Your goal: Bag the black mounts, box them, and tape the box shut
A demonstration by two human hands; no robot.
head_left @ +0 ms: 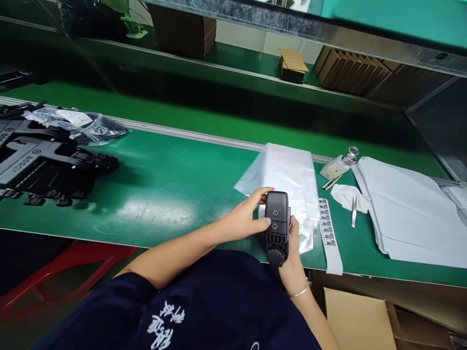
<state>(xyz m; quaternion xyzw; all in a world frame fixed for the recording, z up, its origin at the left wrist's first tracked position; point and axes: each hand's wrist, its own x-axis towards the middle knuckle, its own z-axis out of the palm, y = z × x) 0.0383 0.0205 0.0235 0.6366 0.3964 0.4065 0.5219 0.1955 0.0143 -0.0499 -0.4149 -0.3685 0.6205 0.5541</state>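
Note:
A black plastic device (276, 214), with two small round screws or buttons on its face and a ribbed lower part ending in a round knob, is held between my hands above the table's front edge. My left hand (251, 218) grips its left side, the thumb on its face and the fingers over the upper edge. Around the lower right side wraps my right hand (293, 243), partly hidden behind the device. Beneath and beyond it lies a stack of clear plastic bags (290, 167). To the right of the bags is a strip of printed labels (327, 223).
At left sit several black and grey devices (32, 155) and a bagged part (80, 124). A bottle (335, 167), a white cloth (346, 197), tweezers (353, 211) and white sheets (408, 209) lie at right. Cardboard pieces (353, 68) stand on the back shelf; a red stool (73, 267) is below left.

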